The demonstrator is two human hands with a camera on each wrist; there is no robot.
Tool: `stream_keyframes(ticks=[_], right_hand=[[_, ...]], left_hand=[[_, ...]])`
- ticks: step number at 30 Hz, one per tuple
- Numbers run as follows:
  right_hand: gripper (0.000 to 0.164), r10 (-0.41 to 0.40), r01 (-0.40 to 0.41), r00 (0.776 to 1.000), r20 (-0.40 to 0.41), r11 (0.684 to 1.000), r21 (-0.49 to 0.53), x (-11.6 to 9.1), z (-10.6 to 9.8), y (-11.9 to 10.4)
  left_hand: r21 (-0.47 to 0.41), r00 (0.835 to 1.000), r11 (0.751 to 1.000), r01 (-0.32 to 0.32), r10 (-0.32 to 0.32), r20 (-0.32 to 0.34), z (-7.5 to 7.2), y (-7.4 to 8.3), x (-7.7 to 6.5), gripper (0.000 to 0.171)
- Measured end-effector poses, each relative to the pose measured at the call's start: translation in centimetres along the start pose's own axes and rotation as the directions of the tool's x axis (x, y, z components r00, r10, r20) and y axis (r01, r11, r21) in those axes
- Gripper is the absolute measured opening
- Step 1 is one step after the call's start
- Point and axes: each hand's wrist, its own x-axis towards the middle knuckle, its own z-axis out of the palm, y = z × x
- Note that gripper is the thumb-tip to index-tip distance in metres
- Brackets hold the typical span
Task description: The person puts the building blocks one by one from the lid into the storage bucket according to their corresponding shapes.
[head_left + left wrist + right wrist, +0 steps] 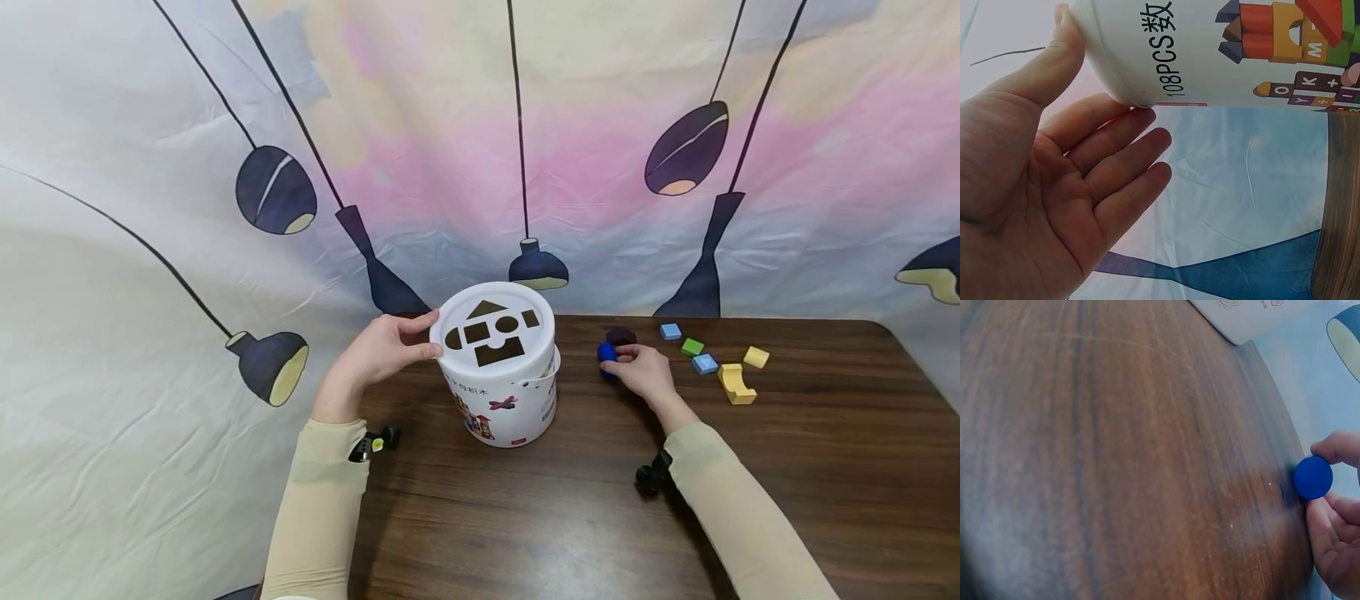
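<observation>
A painted cloth backdrop [450, 100] is hanging behind a dark brown, wood-grained surface [465, 517], where the work is looking unfinished, judging by how much is lying loose. A white cylindrical bucket with printed sides [517, 421] is standing upright toward the far side, its flat, round white lid [492, 329] sitting in place and showing cut-outs that include a triangle, a circle and a notched rectangle. The openings are revealing only darkness, so what the bucket is holding, if anything, cannot be told. The person's left hand [382, 350] is resting its thumb and forefinger against the rim, the other fingers extending loosely without clenching. To the right of the bucket, the right hand [643, 372] is pinching a bright blue, round-ended cylinder [606, 352] between thumb and fingers; the views are leaving unclear whether it is touching the surface. Farther right, a yellow, arch-cut block [738, 393] is lying untouched, while a dark, partly hidden block [621, 335] is sitting just behind the cylinder. Smallest of all, a light blue square block [671, 332], a second light blue block [705, 363], a flat green block [692, 347] and a flat pale yellow block [756, 357] are lying near the arch-cut one, all apparently waiting their turn outside the bucket.
</observation>
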Motion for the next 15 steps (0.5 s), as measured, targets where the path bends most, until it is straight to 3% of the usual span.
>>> stream_keyframes(ticks=[8,15], right_hand=[[0.057,-0.061,0.062,0.998,0.011,0.996,-0.069,-0.29,-0.05,0.2],[0.057,-0.086,0.086,0.996,0.013,0.996,-0.036,-0.57,-0.1,0.49]], left_hand=[[-0.017,1.0,1.0,0.011,-0.011,0.006,0.06,0.02,0.01,0.068],[-0.008,1.0,1.0,0.017,-0.017,0.005,0.01,-0.02,0.03,0.068]])
